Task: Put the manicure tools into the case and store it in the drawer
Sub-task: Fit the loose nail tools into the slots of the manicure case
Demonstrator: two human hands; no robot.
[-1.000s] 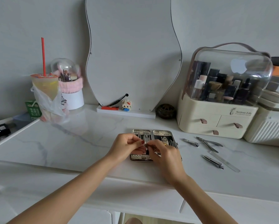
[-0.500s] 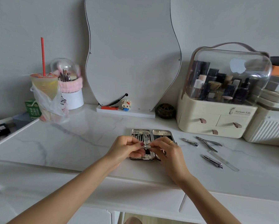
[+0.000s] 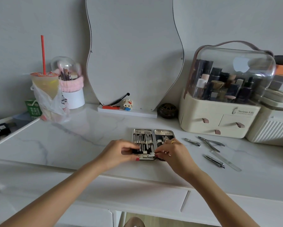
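Right of the open case [image 3: 151, 134], four loose tools [image 3: 209, 150] lie apart.

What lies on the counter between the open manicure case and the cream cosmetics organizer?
In the head view, only bare marble counter separates the manicure case from the cosmetics organizer; the loose tools lie further right.

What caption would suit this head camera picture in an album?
Both hands, left hand and right hand, work a small tool into the open manicure case; loose tools wait nearby.

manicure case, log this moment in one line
case open on counter | right hand pinching tool | left hand steadying case | four tools outside
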